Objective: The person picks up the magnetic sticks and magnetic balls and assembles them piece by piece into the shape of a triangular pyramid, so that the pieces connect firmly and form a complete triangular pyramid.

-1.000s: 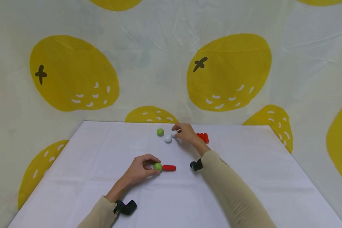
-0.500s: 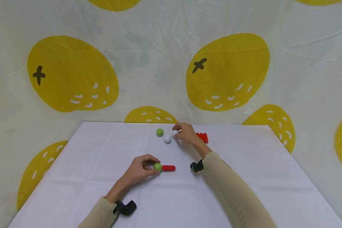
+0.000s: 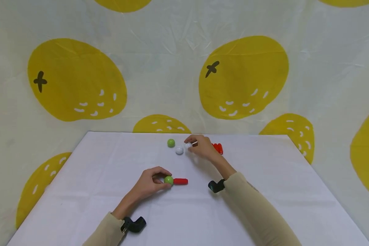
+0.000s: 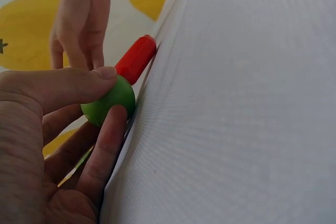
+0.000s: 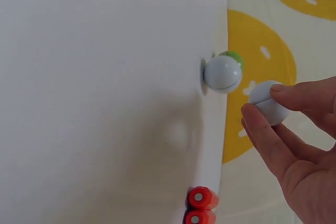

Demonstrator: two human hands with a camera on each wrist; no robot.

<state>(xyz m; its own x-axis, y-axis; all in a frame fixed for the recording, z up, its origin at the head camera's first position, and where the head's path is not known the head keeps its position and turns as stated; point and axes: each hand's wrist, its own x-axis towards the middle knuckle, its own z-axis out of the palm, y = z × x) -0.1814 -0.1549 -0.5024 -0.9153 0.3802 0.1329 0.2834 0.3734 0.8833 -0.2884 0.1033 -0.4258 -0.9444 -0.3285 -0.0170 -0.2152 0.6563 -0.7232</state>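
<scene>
Thumb and fingers of my left hand [image 3: 150, 182] pinch a glossy green ball [image 4: 109, 103] low over the white table. A short red rod [image 3: 180, 181] is set end-on against that ball, pointing right, away from the palm. At the table's far side my right hand [image 3: 203, 147] holds a white ball [image 5: 269, 103] with a thin seam, between thumb and fingertips. Beside it on the cloth sits another white ball [image 3: 179, 150], and a second green ball [image 3: 171, 142] lies just to the left.
Several red rods [image 3: 217, 148] lie side by side behind the right hand, partly hidden by it; their ends show pale round dots in the right wrist view. The white table [image 3: 249, 205] ends at a hanging cloth [image 3: 163, 68] printed with yellow fruit.
My right wrist has shifted a little right and toward me, with the white ball still pinched. The left hand, green ball and red rod keep their places.
</scene>
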